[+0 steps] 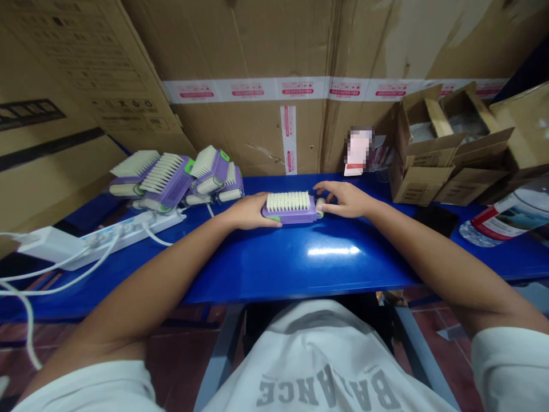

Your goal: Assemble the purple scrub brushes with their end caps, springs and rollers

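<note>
Cream bristles point up from a purple brush head (290,215) lying on the blue table in front of me. My left hand (247,213) wraps its left end, thumb along the near side by a green part. At the other end, a small off-white roller (319,206) sits against the purple body. My right hand (343,200) has its thumb and fingertips around this roller, with the index finger raised above it. Several similar purple brush heads (171,180), with off-white rollers and some green end parts, are piled at the back left.
A white power strip (124,233) with a plugged-in adapter (54,246) and cables lies at the left. Open cardboard boxes (429,166) and a tilted water bottle (508,214) are on the right. Large cardboard sheets (244,51) stand behind the table (274,269).
</note>
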Demonstrator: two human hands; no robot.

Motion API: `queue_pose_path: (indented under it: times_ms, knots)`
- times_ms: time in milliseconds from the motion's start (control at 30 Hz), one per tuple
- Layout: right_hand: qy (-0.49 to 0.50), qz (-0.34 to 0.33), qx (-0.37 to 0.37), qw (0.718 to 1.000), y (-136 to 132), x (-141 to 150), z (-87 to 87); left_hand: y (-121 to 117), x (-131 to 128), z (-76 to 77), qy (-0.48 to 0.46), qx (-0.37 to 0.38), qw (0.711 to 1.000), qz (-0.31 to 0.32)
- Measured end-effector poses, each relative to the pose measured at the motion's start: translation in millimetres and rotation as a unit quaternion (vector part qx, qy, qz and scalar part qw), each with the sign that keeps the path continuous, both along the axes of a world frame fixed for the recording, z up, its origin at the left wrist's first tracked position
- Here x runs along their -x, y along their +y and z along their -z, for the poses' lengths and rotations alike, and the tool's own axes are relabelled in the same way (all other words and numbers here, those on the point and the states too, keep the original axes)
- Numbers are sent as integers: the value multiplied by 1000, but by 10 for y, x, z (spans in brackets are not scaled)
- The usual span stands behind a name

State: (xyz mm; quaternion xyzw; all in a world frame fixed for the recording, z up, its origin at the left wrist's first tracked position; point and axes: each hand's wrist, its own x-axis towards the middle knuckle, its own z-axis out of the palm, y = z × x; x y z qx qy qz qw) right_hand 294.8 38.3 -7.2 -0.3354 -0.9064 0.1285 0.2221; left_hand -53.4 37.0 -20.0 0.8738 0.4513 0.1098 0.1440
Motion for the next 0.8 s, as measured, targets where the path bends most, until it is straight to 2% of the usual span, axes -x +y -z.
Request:
queue_pose_path:
  times_ms: [433,600,800]
  knots:
    - [48,10,-53,997,-48,9,-44,19,-1,18,6,4,1000,-13]
    - [50,-10,-48,998,-75,44,-58,22,-3,21,6,2,1000,-13]
    - [22,6,-20,1000,-24,6,-39,29,5,25,2,1,1000,-6]
